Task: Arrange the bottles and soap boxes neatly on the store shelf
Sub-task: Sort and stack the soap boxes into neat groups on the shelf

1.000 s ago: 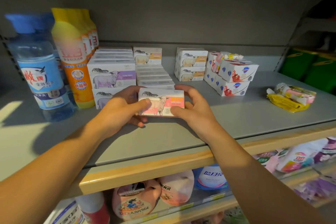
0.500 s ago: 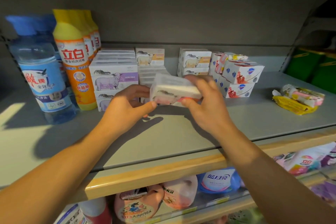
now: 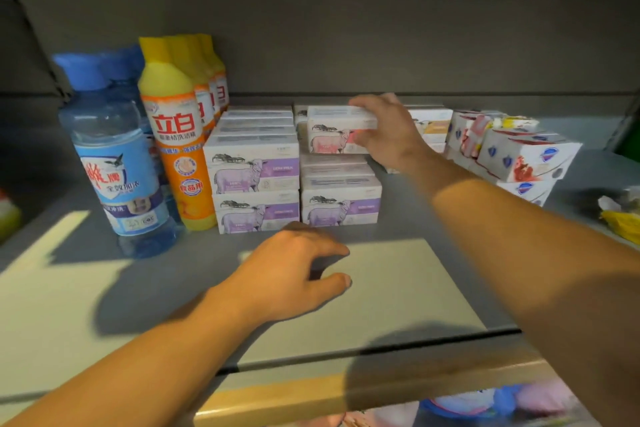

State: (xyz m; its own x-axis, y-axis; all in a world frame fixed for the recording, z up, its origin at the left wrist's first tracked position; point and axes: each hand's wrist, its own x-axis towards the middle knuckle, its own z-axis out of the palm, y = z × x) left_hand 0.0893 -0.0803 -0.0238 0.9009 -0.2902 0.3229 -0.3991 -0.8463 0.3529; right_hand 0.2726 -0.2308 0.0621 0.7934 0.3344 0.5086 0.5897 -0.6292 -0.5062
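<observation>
My right hand (image 3: 384, 128) grips a white soap box with a pink sheep (image 3: 334, 130), held above the low row of purple sheep soap boxes (image 3: 341, 206). To its left stands a taller two-high stack of purple sheep boxes (image 3: 254, 180). My left hand (image 3: 294, 270) hovers over the grey shelf (image 3: 398, 288) near the front, fingers apart and holding nothing. A blue detergent bottle (image 3: 117, 163) and yellow-orange dish soap bottles (image 3: 176, 135) stand at the left.
Orange-labelled sheep boxes (image 3: 433, 125) sit behind my right hand. Red-and-blue shield soap boxes (image 3: 526, 158) are stacked at the right, with a yellow packet (image 3: 623, 222) at the far right edge. A wooden shelf lip (image 3: 277, 395) runs along the front.
My left hand let go of the pink sheep box and dropped toward the shelf front. My right hand carried the box back and up over the low purple row.
</observation>
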